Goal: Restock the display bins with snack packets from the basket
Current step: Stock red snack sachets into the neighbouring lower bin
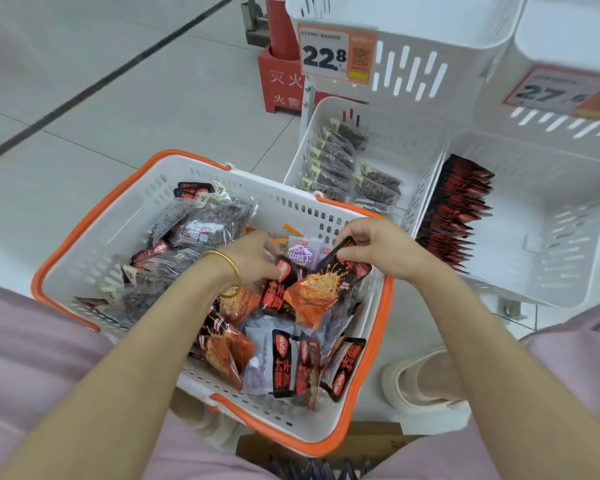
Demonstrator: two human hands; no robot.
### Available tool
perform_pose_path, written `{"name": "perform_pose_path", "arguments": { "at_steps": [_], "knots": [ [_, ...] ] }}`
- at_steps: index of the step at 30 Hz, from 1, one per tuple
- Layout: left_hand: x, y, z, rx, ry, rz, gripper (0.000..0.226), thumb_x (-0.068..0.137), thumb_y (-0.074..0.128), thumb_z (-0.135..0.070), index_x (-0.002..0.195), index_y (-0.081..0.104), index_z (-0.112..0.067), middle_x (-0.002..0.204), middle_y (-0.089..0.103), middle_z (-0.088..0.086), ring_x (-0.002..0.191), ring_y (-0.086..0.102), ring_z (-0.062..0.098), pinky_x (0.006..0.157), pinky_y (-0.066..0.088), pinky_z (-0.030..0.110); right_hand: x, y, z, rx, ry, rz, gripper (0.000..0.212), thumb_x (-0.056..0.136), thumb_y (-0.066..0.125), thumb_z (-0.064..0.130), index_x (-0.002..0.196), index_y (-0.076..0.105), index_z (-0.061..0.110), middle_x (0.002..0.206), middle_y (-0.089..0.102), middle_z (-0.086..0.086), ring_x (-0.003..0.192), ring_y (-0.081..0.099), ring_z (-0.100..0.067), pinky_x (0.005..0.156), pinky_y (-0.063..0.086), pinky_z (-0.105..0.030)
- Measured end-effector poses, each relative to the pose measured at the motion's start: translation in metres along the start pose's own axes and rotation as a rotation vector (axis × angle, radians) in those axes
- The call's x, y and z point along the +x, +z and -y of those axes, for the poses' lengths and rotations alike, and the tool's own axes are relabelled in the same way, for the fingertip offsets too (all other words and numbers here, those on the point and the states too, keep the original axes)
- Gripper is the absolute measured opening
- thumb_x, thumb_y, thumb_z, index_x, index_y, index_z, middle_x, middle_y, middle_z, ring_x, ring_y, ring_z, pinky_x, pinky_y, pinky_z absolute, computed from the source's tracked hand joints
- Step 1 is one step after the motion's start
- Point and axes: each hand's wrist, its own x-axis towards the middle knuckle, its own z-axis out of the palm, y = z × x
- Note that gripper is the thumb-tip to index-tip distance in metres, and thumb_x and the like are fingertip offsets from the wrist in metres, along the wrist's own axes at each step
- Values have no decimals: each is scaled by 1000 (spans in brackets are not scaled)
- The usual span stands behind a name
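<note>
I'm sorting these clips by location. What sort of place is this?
Probably a shop aisle: price tags on white display bins, snack packets lined up in them, and an orange-rimmed shopping basket full of more packets.

tiled floor [118,109], basket [94,216], red stand [281,88]

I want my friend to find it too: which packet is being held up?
Start at the white plastic basket with the orange rim. Near its far right side, the right hand pinches a black-and-orange glossy snack packet by its top edge. Only this one hangs from those fingers.
</note>
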Motion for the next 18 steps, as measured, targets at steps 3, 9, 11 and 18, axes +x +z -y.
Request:
{"name": "perform_pose_path", "arguments": {
  "at_steps": [3, 9, 11, 18],
  "knots": [
    [1, -6, -1, -298, 98, -71, 22, 88, 57, 2, 100, 48, -15, 83, 56, 13, 67, 56, 23, 63, 54, 33, 0, 4, -3, 106, 58, -54, 16, 78, 74, 7, 80, 62, 16, 57, 43, 7, 57, 44, -10, 61, 37, -21],
    [7, -5, -10, -244, 325, -204, 26, 87, 61, -2, 107, 52, -16, 75, 57, 3, 67, 54, 9, 66, 43, 20, 2, 10, 0, 197, -27, -130, 25, 74, 76, 4, 74, 59, 23, 107, 59, 7, 99, 55, -3, 91, 38, -10],
    [7, -5, -14, -294, 369, -285, 21, 87, 62, -6, 104, 54, -17, 73, 60, 4, 66, 55, 11, 67, 46, 22, 4, 12, -2, 230, -33, -101, 23, 76, 74, 3, 76, 60, 20, 97, 64, 5, 92, 59, -1, 89, 42, -15],
    [2, -4, -23, -1076, 314, -43, 21, 92, 49, -19, 79, 65, -15, 77, 70, 3, 66, 66, 12, 58, 55, 23, 9, 13, 4, 652, 69, -323, 19, 80, 66, -5, 75, 56, 10, 63, 67, 3, 58, 62, -8, 59, 52, -21]
  ]
}}
